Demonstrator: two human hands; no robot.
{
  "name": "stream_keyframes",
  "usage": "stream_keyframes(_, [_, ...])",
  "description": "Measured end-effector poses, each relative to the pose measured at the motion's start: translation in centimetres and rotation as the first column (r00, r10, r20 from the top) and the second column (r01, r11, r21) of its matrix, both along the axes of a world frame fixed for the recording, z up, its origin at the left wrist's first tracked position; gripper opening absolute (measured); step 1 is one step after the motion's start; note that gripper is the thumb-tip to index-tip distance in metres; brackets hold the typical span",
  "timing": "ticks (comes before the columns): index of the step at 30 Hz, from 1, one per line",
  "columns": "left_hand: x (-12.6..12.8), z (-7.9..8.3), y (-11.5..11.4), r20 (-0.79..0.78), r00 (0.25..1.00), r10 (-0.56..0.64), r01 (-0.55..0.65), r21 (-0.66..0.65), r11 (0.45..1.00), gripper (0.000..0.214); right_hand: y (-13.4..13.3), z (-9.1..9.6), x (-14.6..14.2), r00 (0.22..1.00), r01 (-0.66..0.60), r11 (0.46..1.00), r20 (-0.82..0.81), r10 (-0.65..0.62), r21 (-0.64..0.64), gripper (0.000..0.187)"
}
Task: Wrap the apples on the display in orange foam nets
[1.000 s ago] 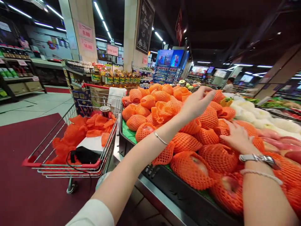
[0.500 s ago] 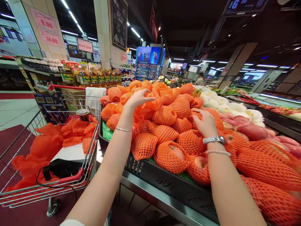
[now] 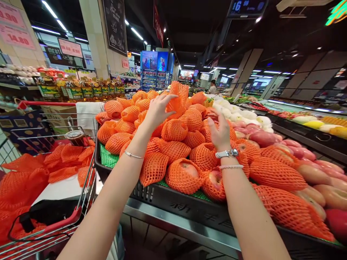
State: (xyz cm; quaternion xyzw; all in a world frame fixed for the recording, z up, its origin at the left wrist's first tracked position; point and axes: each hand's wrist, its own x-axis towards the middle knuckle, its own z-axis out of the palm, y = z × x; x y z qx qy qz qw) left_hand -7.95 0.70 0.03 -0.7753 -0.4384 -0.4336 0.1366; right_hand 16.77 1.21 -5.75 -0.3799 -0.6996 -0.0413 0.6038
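Note:
My left hand (image 3: 159, 111) is raised over the heap, its thumb and fingers closed on a loose orange foam net sleeve (image 3: 179, 98) that stands up from them. My right hand (image 3: 220, 130) is curled round a reddish apple (image 3: 212, 114), mostly hidden behind the fingers. Below both hands, several apples in orange foam nets (image 3: 185, 175) fill a black crate (image 3: 176, 202) lined with green mesh (image 3: 108, 157).
On the left stands a shopping cart (image 3: 77, 216) holding crumpled orange nets (image 3: 24, 184) and a black bag (image 3: 54, 213). Bare red apples (image 3: 267, 139) and white-netted fruit (image 3: 248, 115) lie to the right. Oil bottles (image 3: 73, 90) line a shelf behind the cart.
The orange net in my left hand has risen and stands more upright. My right hand has lifted and its fingers are more upright. The view has shifted to the right.

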Motion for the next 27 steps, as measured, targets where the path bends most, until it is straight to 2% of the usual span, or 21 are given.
stream_keyframes(3, [1.3,0.0,-0.7,-0.092,0.99,-0.105,0.111,0.061,0.992,0.05,-1.7,0.8,-0.8,0.997,-0.07,0.996,0.034,0.068,0.052,0.065])
stream_keyframes(6, [2.2,-0.3,-1.1,-0.181,0.947,-0.265,0.271,0.006,0.963,0.053,-2.8,1.3,-1.2,0.998,0.01,0.998,0.067,-0.014,0.061,0.072])
stream_keyframes(9, [2.6,-0.6,-1.4,-0.212,0.91,-0.357,0.354,-0.052,0.934,0.063,-2.4,1.5,-1.3,1.0,-0.003,1.0,-0.025,0.003,0.015,0.062])
stream_keyframes(11, [2.5,-0.5,-1.5,-0.203,0.9,-0.385,0.381,-0.061,0.923,0.072,-1.8,1.4,-1.3,0.988,-0.12,0.99,-0.104,0.112,-0.072,0.045])
stream_keyframes(13, [2.4,-0.3,-1.4,-0.152,0.897,-0.415,0.412,-0.055,0.91,0.075,-1.4,1.3,-1.4,0.945,-0.288,0.946,-0.204,0.255,-0.152,0.032])
stream_keyframes(15, [2.3,-0.1,-1.3,-0.062,0.91,-0.411,0.41,-0.029,0.912,0.065,-1.3,1.3,-1.4,0.868,-0.439,0.885,-0.329,0.373,-0.155,0.029])
stream_keyframes(17, [2.3,0.1,-1.3,0.068,0.944,-0.323,0.323,0.021,0.946,0.045,-1.6,1.4,-1.4,0.8,-0.52,0.847,-0.41,0.439,-0.107,0.032])
stream_keyframes(20, [2.7,0.1,-1.3,0.316,0.94,-0.128,0.124,0.035,0.992,0.016,-2.1,1.4,-1.5,0.752,-0.615,0.778,-0.392,0.53,-0.128,0.029])
stream_keyframes(22, [2.9,0.0,-1.5,0.416,0.907,-0.06,0.081,-0.035,0.996,0.014,-1.9,1.2,-1.6,0.73,-0.668,0.717,-0.367,0.577,-0.201,0.028])
stream_keyframes(24, [3.2,-0.1,-1.7,0.443,0.893,-0.074,0.136,-0.109,0.985,0.019,-1.5,1.0,-1.8,0.748,-0.654,0.711,-0.358,0.559,-0.259,0.027])
stream_keyframes(27, [3.5,-0.2,-1.8,0.479,0.862,-0.165,0.282,-0.184,0.942,0.014,-0.8,0.8,-2.0,0.804,-0.582,0.766,-0.338,0.49,-0.274,0.021])
